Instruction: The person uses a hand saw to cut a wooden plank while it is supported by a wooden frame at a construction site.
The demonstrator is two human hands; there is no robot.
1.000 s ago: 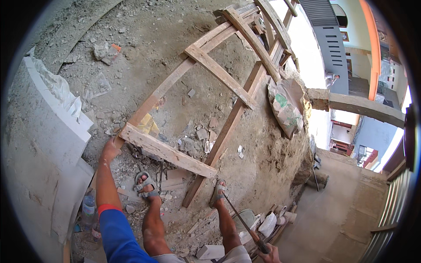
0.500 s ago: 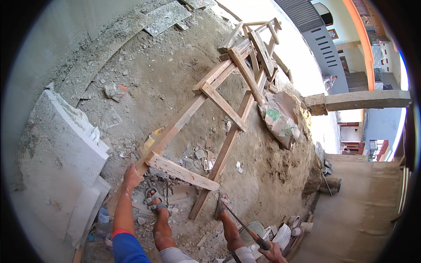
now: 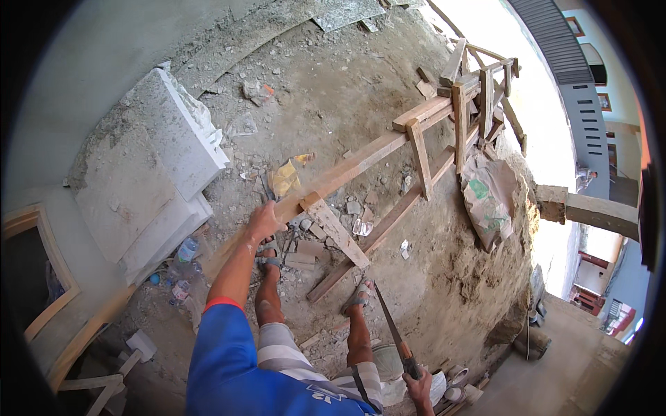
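Observation:
A long ladder-like wooden frame (image 3: pixel 357 163) slants away across the dirt, its near end by my feet. My left hand (image 3: pixel 265 222) is closed around the left rail, beside the joint with the nearest crosspiece (image 3: pixel 336 230). Down at the lower right, my right hand (image 3: pixel 420 391) grips the handle of a handsaw (image 3: pixel 390 324). The saw's blade points up and away, its tip near my right sandal (image 3: pixel 358 295) and apart from the wood. Where the left rail runs past my wrist, my forearm partly hides it.
White slabs (image 3: pixel 149 166) lean along the left, with plastic bottles (image 3: pixel 187 249) below. A crumpled paper sack (image 3: pixel 490 202) lies right of the frame. Rubble and tile pieces (image 3: pixel 302 254) surround my feet. A wooden window frame (image 3: pixel 52 260) stands lower left; buckets (image 3: pixel 454 394) sit lower right.
The view has swung, so the frame, slabs and sack appear farther right. My left hand stays on the rail and my right hand keeps the handsaw; more of its blade shows.

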